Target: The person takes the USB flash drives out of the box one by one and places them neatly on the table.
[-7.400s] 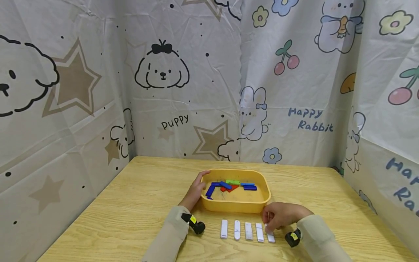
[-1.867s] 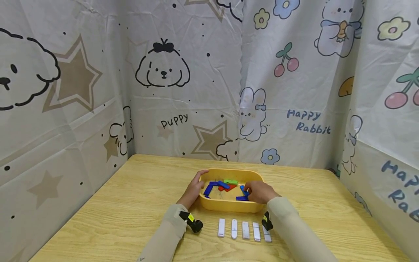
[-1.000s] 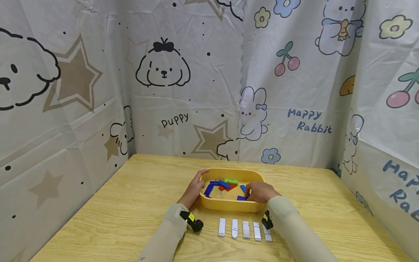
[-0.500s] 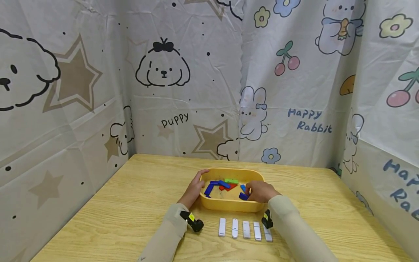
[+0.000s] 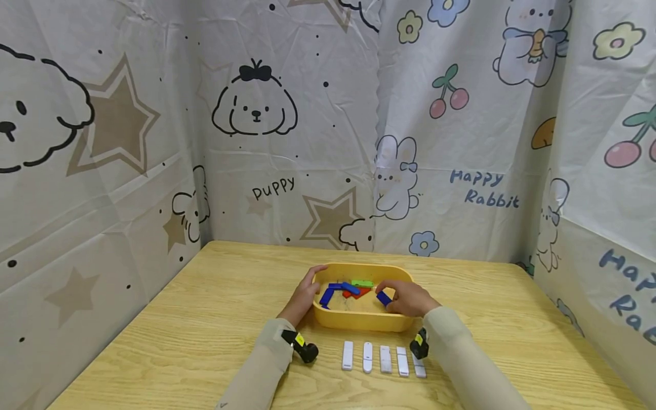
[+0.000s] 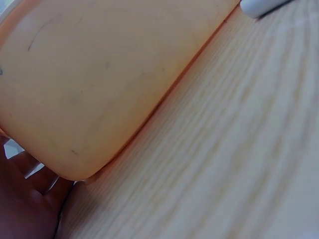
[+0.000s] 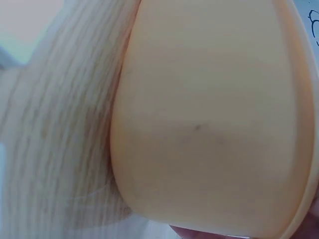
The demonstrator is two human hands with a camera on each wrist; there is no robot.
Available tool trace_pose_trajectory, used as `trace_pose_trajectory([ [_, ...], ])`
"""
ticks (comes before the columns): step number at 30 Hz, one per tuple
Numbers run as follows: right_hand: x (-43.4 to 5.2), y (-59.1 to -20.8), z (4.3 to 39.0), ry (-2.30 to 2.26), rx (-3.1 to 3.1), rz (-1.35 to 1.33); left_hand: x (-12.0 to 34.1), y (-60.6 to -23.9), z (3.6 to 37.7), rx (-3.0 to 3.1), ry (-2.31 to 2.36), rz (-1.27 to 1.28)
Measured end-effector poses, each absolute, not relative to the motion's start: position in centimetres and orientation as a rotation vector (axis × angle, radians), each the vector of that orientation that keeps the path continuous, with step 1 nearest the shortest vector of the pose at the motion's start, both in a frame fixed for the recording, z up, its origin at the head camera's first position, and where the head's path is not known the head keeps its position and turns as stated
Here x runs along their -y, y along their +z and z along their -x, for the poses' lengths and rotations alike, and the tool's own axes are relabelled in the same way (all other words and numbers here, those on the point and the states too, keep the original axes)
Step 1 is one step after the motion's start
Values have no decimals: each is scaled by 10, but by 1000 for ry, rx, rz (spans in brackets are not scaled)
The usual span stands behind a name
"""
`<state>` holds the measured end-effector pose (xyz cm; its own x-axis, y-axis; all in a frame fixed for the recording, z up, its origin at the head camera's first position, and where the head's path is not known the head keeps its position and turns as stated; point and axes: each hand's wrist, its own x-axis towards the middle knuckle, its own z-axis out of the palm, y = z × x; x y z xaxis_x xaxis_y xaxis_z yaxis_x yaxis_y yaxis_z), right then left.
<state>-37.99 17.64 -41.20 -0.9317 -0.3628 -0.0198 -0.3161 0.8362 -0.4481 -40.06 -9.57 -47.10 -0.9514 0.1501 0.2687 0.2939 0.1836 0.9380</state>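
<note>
My left hand (image 5: 306,291) holds the left end of a yellow plastic tub (image 5: 359,323); in the left wrist view its fingers (image 6: 47,184) lie along the outer wall. My right hand (image 5: 410,297) reaches over the tub's right rim and pinches a dark blue USB stick (image 5: 383,298) between thumb and fingers, tilted inside the tub. Also in the tub lie several blue sticks (image 5: 327,295), a green one (image 5: 362,283) and red ones (image 5: 357,293). The right wrist view shows mostly the tub's outer wall (image 7: 209,109), with the hand largely hidden behind it.
In front of the tub, several white USB sticks (image 5: 367,357) stand in a row on the wooden table (image 5: 205,330); the rightmost (image 5: 419,367) is partly covered by the right wrist camera (image 5: 419,343). Printed cloth curtains (image 5: 287,199) enclose the back and sides.
My right hand left the rightmost white USB stick and reached into the tub. It has since tilted a dark blue stick up between its fingers. My left hand stays at the tub.
</note>
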Motion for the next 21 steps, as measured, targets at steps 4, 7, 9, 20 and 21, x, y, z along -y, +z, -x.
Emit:
trace_pose_trajectory([
  [4,-179,-416,380,-850,-2902,549,96,-471,402,2322,-1932,415],
  [7,-181,-418,378,-998,-2881,558,97,-471,402,2327,-1947,412],
  [9,-182,-420,377,-1084,-2874,548,96,-472,401,2323,-1953,415],
  [20,-186,-419,377,-1273,-2912,321,97,-472,402,2338,-1958,375],
  [21,-186,-419,377,-1289,-2911,321,98,-472,402,2334,-1955,373],
])
